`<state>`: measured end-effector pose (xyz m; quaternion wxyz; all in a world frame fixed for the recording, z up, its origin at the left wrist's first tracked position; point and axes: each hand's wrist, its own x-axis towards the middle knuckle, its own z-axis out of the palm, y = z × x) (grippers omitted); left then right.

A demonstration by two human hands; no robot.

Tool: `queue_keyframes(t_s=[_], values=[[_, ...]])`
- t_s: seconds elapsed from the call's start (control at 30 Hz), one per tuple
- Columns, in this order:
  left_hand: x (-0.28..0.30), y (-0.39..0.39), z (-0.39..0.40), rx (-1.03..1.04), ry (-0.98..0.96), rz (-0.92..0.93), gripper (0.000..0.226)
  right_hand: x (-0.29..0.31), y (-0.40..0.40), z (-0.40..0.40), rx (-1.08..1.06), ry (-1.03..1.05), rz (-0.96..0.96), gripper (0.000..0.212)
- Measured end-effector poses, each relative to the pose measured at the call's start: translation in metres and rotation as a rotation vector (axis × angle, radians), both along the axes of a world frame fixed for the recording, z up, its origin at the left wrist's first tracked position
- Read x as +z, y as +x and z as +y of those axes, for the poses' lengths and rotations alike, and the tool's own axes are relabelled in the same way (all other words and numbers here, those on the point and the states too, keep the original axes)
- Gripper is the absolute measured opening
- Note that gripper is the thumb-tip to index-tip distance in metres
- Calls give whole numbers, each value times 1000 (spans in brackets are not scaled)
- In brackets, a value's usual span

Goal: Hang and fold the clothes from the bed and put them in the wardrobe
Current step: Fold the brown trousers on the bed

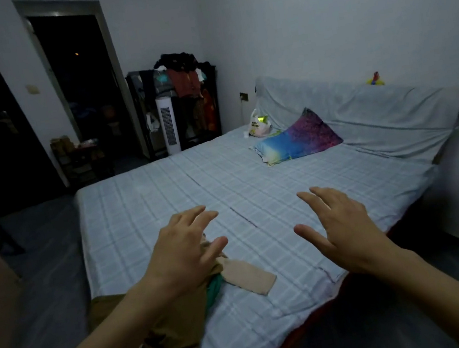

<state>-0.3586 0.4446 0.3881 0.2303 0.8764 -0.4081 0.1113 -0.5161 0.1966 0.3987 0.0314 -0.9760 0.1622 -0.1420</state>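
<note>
The room is dim, and the open wardrobe (183, 103) in the far corner shows only as a dark frame with reddish and black garments, too murky to count. The doorway (83, 85) beside it is nearly black inside. On the near corner of the bed (165, 188) lies 1 heap of clothes (172, 341): a brown garment, a strip of green cloth (213, 289) poking out from under it, and a beige piece (251, 277) lying flat beside them; the left forearm hides much of the heap, so its full shape cannot be made out. 2 hands are stretched out over the checked sheet. The left hand (182, 248) hangs above the heap, fingers spread and slack, gripping nothing. The right hand (338, 223) hovers over bare sheet, fingers likewise loose and empty. 1 colourful pillow (297, 140) and 1 plastic bag (257, 125) sit near the headboard, and 1 white tower fan (168, 126) stands by the wardrobe.
</note>
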Motion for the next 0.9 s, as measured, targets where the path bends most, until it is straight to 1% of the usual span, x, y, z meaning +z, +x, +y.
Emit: queue_keyframes(t_s=[0.17, 0.27, 0.33, 0.5, 0.67, 0.83, 0.9], values=[[-10, 54, -21, -10, -85, 10, 59, 6, 55, -11, 68, -40, -16, 76], [-20, 83, -29, 7, -92, 31, 66, 0, 87, -23, 87, -31, 12, 73], [-27, 99, -34, 29, -77, 49, 68, -9, 107, -32, 90, -10, 40, 74], [-43, 130, -45, 86, -46, 101, 59, -32, 149, -53, 130, 117, 40, 76], [-61, 156, -66, 177, -5, 126, 58, -61, 197, -88, 189, 247, 36, 73], [-89, 167, -99, 280, 68, 190, 58, -103, 239, -136, 279, 347, 83, 72], [-99, 171, -114, 351, 108, 202, 58, -119, 258, -159, 330, 380, 126, 71]])
